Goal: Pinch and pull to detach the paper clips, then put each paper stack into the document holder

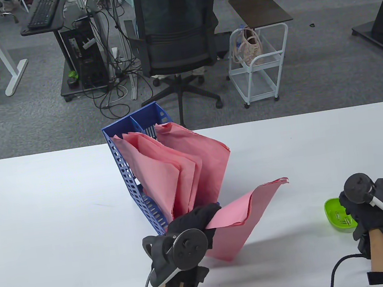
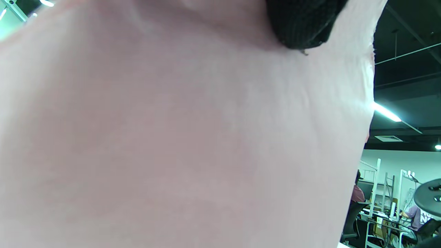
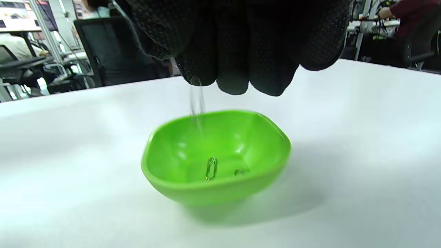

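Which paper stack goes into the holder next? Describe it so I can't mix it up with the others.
Start at the blue document holder in the middle of the white table. Just in front of it, the left hand grips one pink paper stack that slants over the table. Unlike the other pink stacks, it is outside the holder.

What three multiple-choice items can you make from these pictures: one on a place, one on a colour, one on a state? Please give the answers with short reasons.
1. Where is the bowl?
A. beside the right hand
B. inside the holder
C. under the table

2. What colour is the holder?
A. green
B. blue
C. white

3. What is the left hand doing?
A. resting flat on the table
B. pressing the bowl
C. holding a pink paper stack

Answers: 1 A, the bowl sits on the table just left of that hand. 2 B, its slotted wall is blue. 3 C, its fingers grip the stack's lower edge, lifted off the table.
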